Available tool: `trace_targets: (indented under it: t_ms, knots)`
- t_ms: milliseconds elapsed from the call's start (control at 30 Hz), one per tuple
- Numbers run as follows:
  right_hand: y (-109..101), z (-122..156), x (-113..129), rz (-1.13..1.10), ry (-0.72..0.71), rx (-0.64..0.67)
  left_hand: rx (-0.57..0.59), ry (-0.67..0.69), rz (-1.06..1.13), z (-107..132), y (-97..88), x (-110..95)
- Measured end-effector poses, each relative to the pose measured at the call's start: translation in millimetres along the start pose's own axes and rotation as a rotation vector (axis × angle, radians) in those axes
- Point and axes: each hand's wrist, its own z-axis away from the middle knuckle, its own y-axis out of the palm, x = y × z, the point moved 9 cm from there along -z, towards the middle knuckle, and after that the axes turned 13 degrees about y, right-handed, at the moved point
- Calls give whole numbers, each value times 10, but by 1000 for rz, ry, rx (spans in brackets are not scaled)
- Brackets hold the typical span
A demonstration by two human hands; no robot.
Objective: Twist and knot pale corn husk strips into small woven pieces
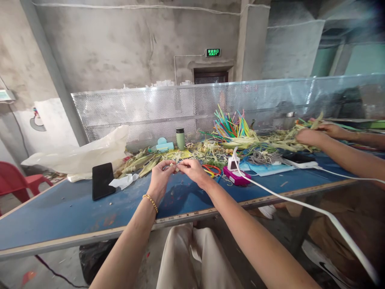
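Note:
Over the blue table (72,212), my left hand (161,176) and my right hand (192,170) meet at the fingertips. Both are closed in a pinch on a small pale piece (174,165), mostly hidden by the fingers; it may be a bit of dried husk, but its kind is unclear. Dry corn husks (146,162) lie just beyond my left hand. To the right of my right hand rest red and yellow loops (213,170), which look like tool handles. A crumpled white tissue (124,181) and a black phone (103,180) lie left of my left hand.
Behind stand a green bottle (180,139) and colourful thin sticks (230,125). A magenta box (236,176), a white cable (282,196) and a blue face mask (270,169) lie right. Another person's hands (313,137) work among husks. Perforated metal panels (156,116) edge the table.

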Motion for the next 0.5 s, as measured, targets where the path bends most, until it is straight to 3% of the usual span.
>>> trace_targets:
  t_ms: [200,367,500]
  knots:
    - [9,-8,-22,-84,22,24,54,-7,-69,15,42,-7]
    - [-12,15,89,77,-97,-30,15,13,-123,12,-13,-12]
    - [-13,32,157,222,-195,-57,83,-7,-179,8,-2,40]
